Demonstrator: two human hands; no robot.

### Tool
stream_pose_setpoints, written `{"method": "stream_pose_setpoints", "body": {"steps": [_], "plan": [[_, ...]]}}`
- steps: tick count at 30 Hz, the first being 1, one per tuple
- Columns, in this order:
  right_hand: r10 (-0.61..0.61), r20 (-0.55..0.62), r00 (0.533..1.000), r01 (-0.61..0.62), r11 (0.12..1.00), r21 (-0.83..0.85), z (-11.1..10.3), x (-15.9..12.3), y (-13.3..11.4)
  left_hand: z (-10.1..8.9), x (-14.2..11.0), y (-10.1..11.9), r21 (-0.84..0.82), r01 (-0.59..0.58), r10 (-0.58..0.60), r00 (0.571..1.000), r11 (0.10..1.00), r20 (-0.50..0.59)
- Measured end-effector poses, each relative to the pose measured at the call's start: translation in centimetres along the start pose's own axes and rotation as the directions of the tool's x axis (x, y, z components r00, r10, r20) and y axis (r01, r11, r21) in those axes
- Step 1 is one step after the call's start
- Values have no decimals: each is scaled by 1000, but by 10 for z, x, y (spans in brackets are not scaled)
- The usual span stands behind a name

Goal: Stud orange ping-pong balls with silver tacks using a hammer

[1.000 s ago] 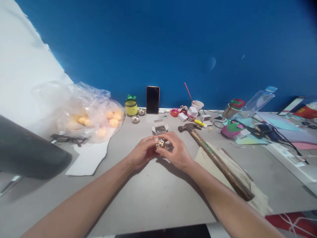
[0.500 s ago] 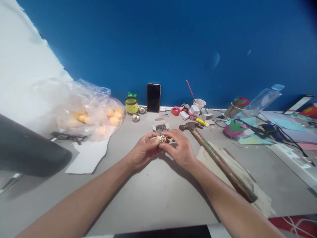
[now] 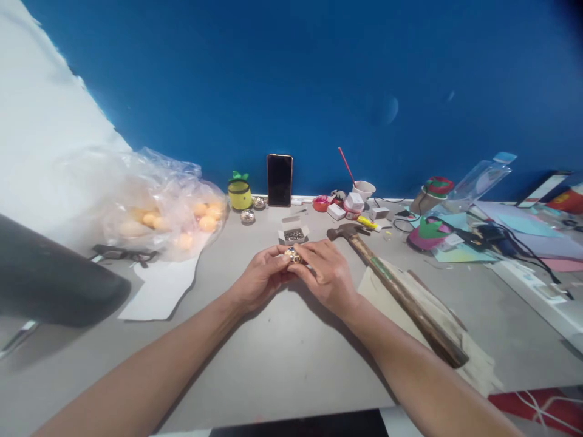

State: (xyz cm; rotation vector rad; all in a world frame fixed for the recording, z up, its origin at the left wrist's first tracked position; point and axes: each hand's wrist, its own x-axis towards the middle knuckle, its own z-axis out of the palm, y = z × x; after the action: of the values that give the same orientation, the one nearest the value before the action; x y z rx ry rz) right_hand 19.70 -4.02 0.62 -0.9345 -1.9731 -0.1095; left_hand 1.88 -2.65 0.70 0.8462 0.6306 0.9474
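A small yellowish ball (image 3: pixel 294 256) with shiny round metal studs is held just above the table, between both hands. My left hand (image 3: pixel 263 274) is closed round its left side, thumb in front. From the right, the fingers and thumb of my right hand (image 3: pixel 328 273) are bent together and touch the ball; whether a stud is between those fingertips is hidden. Just beyond my fingers stands an open small box (image 3: pixel 293 234) full of tiny silvery pieces, probably tacks. Two silvery studded balls, one in front (image 3: pixel 248 216), lie farther back on the left.
A claw hammer (image 3: pixel 392 282) lies on cloth at right. Left are a clear bag (image 3: pixel 168 194) with orange balls, glasses (image 3: pixel 127 252) and a dark cylinder (image 3: pixel 54 273). A phone (image 3: pixel 279 180) leans on the blue wall. Cables, papers and a power strip (image 3: pixel 542 297) fill the right.
My right fingers have closed in further over the ball, covering more of its right side. The ball appears slightly turned. The whole view has shifted a little.
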Motion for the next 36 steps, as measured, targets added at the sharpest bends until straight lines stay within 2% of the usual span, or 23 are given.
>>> {"method": "stream_pose_setpoints", "body": {"steps": [9, 16, 20, 22, 24, 26, 28, 31, 34, 36], "plan": [[123, -10, 992, -122, 992, 40, 4, -3, 3, 6, -1, 3, 52, -35, 36, 999, 998, -14], [94, 61, 994, -95, 995, 18, -1, -1, -3, 10, -3, 2, 111, -50, 57, 997, 993, -57], [188, 81, 979, -195, 977, 90, -1, 1, -4, 13, -3, 4, 164, -60, 76, 993, 985, -89], [310, 107, 945, -326, 922, 208, -1, 3, -2, 14, -3, 5, 260, -91, 132, 981, 961, -143], [449, 168, 878, -479, 810, 338, -1, 6, 1, 14, -4, 5, 384, -136, 220, 958, 913, -184], [539, 228, 811, -582, 699, 417, -2, 8, 4, 11, -4, 4, 501, -191, 315, 933, 844, -175], [573, 255, 779, -622, 656, 428, -3, 9, 6, 8, -5, 2, 597, -236, 385, 913, 767, -134], [582, 290, 760, -650, 664, 370, -2, 8, 8, 5, -6, 2, 689, -243, 408, 909, 683, -83], [563, 355, 746, -666, 641, 382, 0, 7, 8, 5, -6, 2, 697, -249, 413, 908, 673, -75], [549, 401, 733, -680, 578, 451, 1, 7, 8, 7, -7, 1, 677, -283, 447, 891, 680, -76]]}}
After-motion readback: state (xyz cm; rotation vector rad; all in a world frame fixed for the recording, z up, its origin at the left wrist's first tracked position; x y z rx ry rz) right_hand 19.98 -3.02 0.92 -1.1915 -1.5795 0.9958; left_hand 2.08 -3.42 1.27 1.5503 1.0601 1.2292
